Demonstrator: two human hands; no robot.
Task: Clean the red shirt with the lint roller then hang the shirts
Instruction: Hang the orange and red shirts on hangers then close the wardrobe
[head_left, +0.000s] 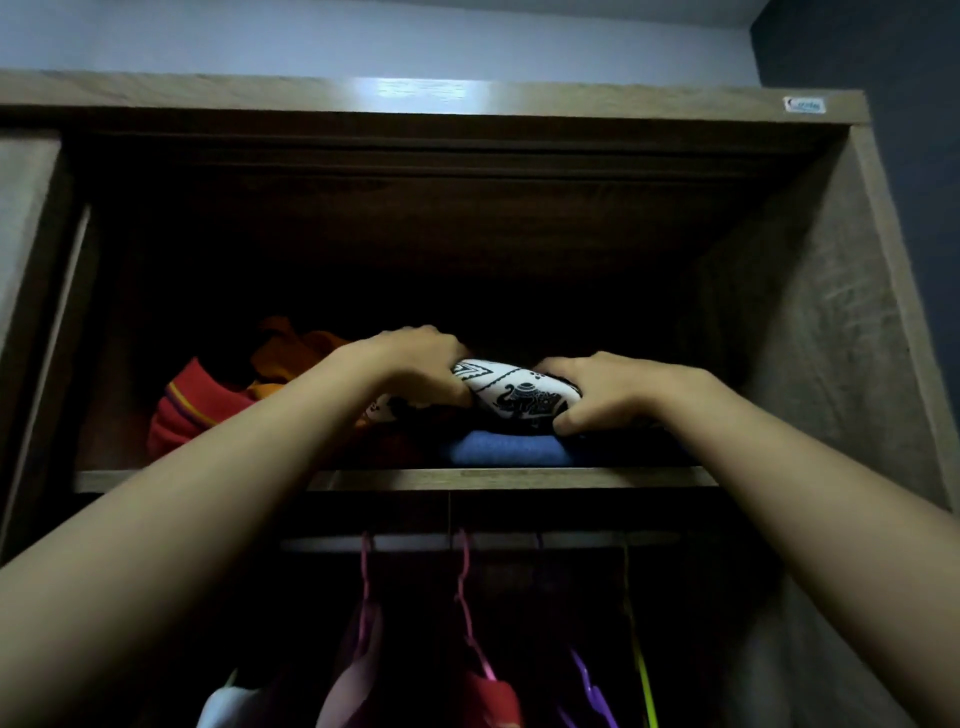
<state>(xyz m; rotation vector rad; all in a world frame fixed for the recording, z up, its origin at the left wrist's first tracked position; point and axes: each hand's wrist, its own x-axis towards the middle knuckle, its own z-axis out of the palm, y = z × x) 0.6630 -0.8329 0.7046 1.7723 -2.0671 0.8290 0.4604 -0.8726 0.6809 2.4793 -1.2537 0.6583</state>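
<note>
The job looks barely begun: no lint roller is in sight, and the clothes on the wardrobe shelf (395, 479) are folded or bundled rather than hung, so both the cleaning and the hanging seem to be left to do. Both arms reach up to the shelf, where the left hand (415, 366) and the right hand (602, 392) are curled closed around the two ends of a folded white cloth with a black pattern (519, 396), thumbs under and fingers over it. That cloth sits at the middle of the shelf's front edge, on top of a folded blue garment (511, 449) which lies flat against the shelf. A red shirt (195, 410) with a thin striped band lies bundled toward the left end of the shelf, touched by neither hand, with an orange garment (291, 353) piled just behind it; whether this red piece is the one to be cleaned cannot be told for sure, though it is the likeliest. Below the shelf a rail (467, 542) carries several coloured hangers (467, 597), some with clothes already on them, one of these red as well, so there is room to hang once the shirts come down
</note>
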